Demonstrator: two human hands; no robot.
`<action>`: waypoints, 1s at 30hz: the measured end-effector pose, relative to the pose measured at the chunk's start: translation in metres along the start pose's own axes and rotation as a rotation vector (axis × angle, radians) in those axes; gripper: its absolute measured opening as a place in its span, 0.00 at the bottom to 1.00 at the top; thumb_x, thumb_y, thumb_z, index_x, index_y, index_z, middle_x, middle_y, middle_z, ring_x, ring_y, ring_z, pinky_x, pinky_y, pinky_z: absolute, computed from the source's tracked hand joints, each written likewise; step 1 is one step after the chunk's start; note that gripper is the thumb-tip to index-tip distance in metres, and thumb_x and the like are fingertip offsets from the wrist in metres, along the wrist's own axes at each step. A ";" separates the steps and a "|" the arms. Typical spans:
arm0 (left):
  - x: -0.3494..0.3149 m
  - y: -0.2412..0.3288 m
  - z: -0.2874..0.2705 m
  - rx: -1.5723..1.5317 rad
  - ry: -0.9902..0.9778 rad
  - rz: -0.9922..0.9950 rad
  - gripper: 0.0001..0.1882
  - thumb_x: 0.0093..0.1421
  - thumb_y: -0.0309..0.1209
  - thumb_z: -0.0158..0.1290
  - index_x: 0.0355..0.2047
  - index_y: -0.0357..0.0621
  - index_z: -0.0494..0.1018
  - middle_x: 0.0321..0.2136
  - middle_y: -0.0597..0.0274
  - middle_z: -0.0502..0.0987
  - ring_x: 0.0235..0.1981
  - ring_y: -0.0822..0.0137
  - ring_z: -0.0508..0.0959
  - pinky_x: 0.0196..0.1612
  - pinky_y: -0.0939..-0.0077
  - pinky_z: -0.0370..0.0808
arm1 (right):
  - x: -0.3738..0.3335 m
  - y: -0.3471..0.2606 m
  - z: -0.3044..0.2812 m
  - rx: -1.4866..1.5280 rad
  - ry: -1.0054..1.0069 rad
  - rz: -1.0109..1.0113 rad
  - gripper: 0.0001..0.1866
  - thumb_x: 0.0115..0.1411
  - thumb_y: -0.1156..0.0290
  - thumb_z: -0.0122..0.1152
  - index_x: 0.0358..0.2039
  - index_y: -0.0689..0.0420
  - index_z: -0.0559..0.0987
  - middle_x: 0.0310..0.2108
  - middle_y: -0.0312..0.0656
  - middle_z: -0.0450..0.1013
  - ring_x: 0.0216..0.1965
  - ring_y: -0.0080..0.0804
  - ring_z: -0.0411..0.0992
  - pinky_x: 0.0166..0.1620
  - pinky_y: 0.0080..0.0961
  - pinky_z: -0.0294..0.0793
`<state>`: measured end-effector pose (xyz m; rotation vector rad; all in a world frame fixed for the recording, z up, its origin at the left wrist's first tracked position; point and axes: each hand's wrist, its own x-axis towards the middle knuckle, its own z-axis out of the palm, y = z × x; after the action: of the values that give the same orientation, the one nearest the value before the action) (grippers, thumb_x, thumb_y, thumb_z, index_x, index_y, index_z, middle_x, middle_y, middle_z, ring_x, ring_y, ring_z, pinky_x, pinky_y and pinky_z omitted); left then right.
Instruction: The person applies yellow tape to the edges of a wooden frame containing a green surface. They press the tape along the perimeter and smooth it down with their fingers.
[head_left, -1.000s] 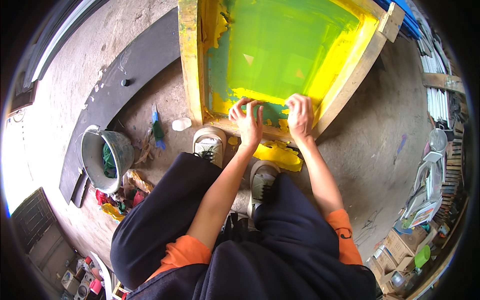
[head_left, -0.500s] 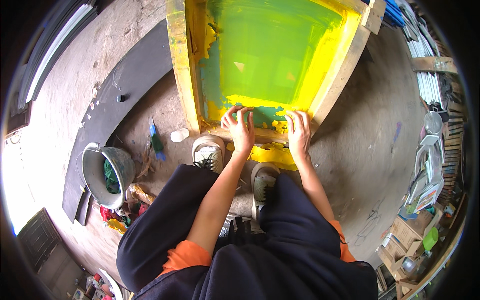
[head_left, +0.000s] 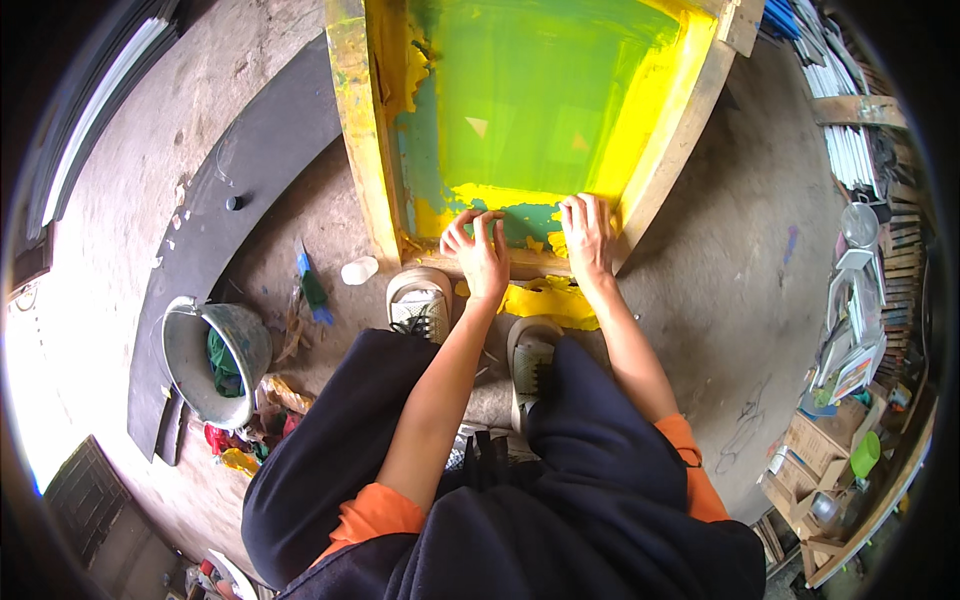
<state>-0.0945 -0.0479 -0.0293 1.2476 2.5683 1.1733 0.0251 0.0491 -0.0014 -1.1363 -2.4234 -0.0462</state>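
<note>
A wooden screen-printing frame (head_left: 668, 160) stands before me, its green mesh (head_left: 530, 110) edged with yellow coating that is ragged and flaking along the bottom. My left hand (head_left: 482, 260) rests at the lower left of the mesh, fingers curled inward; anything held in the fingertips is hidden. At the lower right, my right hand (head_left: 590, 240) has its fingers bent and close together against the mesh, beside a small yellow flake (head_left: 558, 242); what they pinch cannot be made out. Under the frame's bottom rail lies a crumpled yellow sheet (head_left: 550, 302), in front of my shoes.
To the left, a grey bucket (head_left: 250, 340) holding green cloth lies tipped beside coloured rags (head_left: 240, 445). A long dark board (head_left: 245, 150) lies on the floor, with a white cup (head_left: 360, 270) nearer the frame. Shelves and a wooden box (head_left: 810, 445) line the right side.
My right hand has moved slightly up and left along the mesh, over where yellow flakes showed. My left hand stays nearly in place. The view has shifted a little.
</note>
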 end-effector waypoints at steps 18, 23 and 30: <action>0.001 0.003 0.005 0.098 0.009 -0.027 0.08 0.53 0.34 0.51 0.34 0.50 0.68 0.39 0.59 0.63 0.43 0.58 0.61 0.47 0.57 0.53 | -0.032 -0.001 -0.022 0.306 -0.250 0.394 0.07 0.58 0.74 0.47 0.38 0.60 0.70 0.33 0.49 0.70 0.34 0.42 0.71 0.35 0.34 0.70; 0.001 0.004 0.007 0.098 0.004 -0.025 0.08 0.53 0.34 0.51 0.34 0.50 0.68 0.39 0.59 0.63 0.43 0.58 0.62 0.47 0.57 0.53 | -0.040 -0.016 -0.017 0.363 -0.131 0.383 0.10 0.55 0.76 0.51 0.39 0.57 0.70 0.35 0.47 0.67 0.39 0.43 0.67 0.42 0.34 0.68; 0.001 0.002 0.007 0.107 -0.003 -0.014 0.08 0.53 0.34 0.51 0.33 0.49 0.68 0.39 0.59 0.63 0.44 0.58 0.61 0.47 0.57 0.53 | -0.041 -0.027 -0.019 0.253 -0.173 0.231 0.14 0.53 0.77 0.53 0.42 0.59 0.70 0.37 0.45 0.66 0.44 0.40 0.62 0.48 0.35 0.62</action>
<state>-0.0910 -0.0425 -0.0324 1.2479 2.6654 1.0439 0.0354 -0.0026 0.0024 -1.3358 -2.3411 0.4352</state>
